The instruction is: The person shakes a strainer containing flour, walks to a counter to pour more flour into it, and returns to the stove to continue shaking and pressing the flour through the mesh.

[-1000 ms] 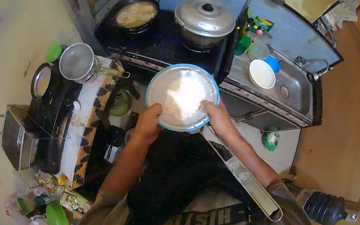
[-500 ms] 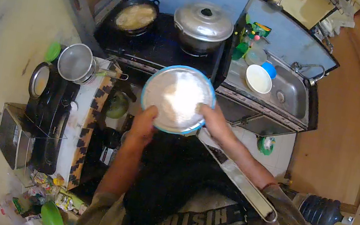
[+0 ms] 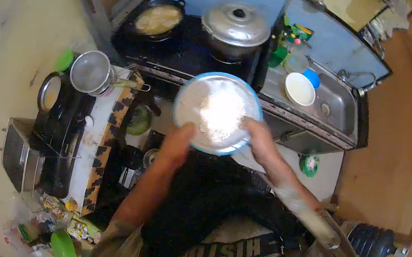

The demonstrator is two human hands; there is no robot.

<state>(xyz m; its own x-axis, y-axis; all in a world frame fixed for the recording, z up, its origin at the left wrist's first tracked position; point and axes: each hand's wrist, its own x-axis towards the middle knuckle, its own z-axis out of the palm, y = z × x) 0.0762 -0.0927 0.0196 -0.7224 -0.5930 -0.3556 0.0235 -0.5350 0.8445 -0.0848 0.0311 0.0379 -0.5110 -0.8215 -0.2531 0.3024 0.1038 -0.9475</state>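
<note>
I hold a round blue-rimmed sieve (image 3: pixel 191 95) in front of me, over the gap before the stove. White powder (image 3: pixel 222 115) lies heaped in its middle, overexposed and bright. My left hand (image 3: pixel 179 143) is closed on the near left rim, thumb on top. On the right rim my right hand (image 3: pixel 259 140) grips the same way; the other fingers of both hands are hidden below. A long pale handle (image 3: pixel 307 212), smeared by motion, crosses over my right forearm.
On the black stove (image 3: pixel 180 55) stand a pan of frying food (image 3: pixel 158 20) and a lidded silver pot (image 3: pixel 236 26). The sink (image 3: pixel 339 105) at right has a white bowl (image 3: pixel 300 89) beside it. Another strainer (image 3: pixel 90 71) rests on the left counter (image 3: pixel 91 136).
The sieve and both hands have shifted slightly right in view. The long handle has swung up over my right forearm and is now blurred. The whole scene has drifted a little rightward.
</note>
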